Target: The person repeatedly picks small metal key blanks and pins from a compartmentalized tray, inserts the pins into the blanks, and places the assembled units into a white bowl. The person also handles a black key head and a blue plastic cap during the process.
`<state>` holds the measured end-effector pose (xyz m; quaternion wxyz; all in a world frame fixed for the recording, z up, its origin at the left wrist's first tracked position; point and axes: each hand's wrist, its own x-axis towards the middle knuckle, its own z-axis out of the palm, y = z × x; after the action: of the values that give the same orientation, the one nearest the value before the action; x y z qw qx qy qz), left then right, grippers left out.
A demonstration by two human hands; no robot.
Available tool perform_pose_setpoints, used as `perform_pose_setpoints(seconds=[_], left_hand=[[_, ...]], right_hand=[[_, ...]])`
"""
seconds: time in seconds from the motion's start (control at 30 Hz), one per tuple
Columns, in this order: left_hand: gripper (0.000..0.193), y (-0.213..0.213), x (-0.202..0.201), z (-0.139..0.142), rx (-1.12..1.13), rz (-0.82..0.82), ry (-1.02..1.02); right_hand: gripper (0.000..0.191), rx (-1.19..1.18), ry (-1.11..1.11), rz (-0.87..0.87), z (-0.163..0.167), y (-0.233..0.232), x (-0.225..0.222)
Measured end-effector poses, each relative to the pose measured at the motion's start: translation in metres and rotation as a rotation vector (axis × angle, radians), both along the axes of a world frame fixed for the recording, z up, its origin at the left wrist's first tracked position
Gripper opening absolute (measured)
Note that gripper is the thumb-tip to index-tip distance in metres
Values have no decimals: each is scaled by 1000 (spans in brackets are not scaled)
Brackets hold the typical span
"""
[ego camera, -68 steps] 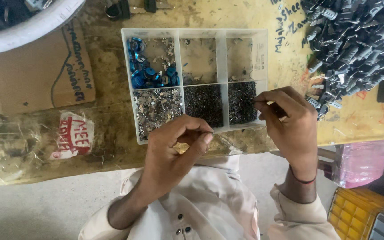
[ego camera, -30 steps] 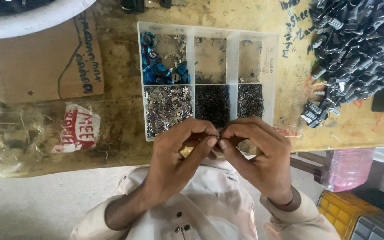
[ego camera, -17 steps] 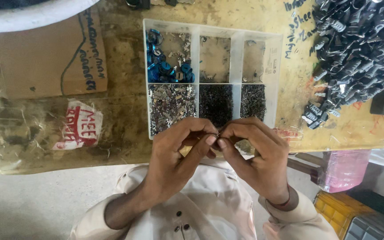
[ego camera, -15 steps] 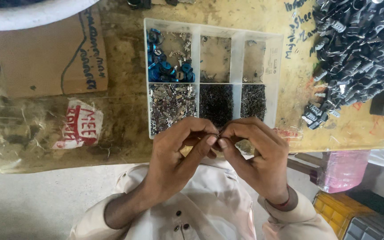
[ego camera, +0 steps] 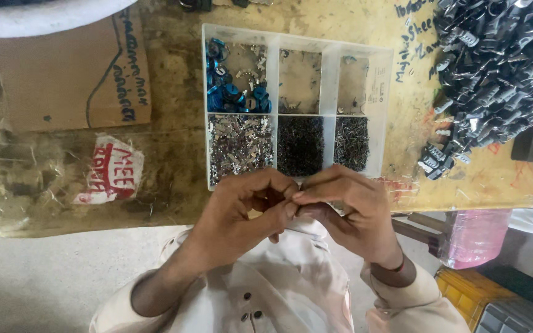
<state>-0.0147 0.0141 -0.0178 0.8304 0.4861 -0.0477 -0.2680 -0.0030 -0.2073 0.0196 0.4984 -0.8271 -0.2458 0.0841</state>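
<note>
Fingers of left hand [ego camera: 242, 216] and right hand [ego camera: 350, 209] pinched tip to tip, closed on something tiny; the part itself is hidden, cannot tell what. Hands meet at bench edge, just below clear plastic six-compartment tray [ego camera: 390, 92], likely keeping its small metal pieces within reach.
</note>
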Motion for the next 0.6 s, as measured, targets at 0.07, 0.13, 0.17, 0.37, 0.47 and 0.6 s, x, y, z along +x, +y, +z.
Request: perform_pose_setpoints(seconds=[0.07,0.13,0.17,0.37,0.47,0.6], left_hand=[[9,0,-2,-4,-22,6,14],[9,1,-5,-8,-19,53,3],[10,2,-5,-11,-37,65,4],[11,4,5,-27,-153,131,-96],[9,6,5,-30,-212,141,-104],[7,10,4,-31,-278,100,-79]], right_hand=[[29,53,131,40,5,2,12],[34,81,205,66,12,6,30],[29,-44,43,49,14,10,42],[13,-476,-519,23,22,17,116],[10,-480,-597,-24,28,-3,134],[11,-643,-468,-217,39,-70,140]])
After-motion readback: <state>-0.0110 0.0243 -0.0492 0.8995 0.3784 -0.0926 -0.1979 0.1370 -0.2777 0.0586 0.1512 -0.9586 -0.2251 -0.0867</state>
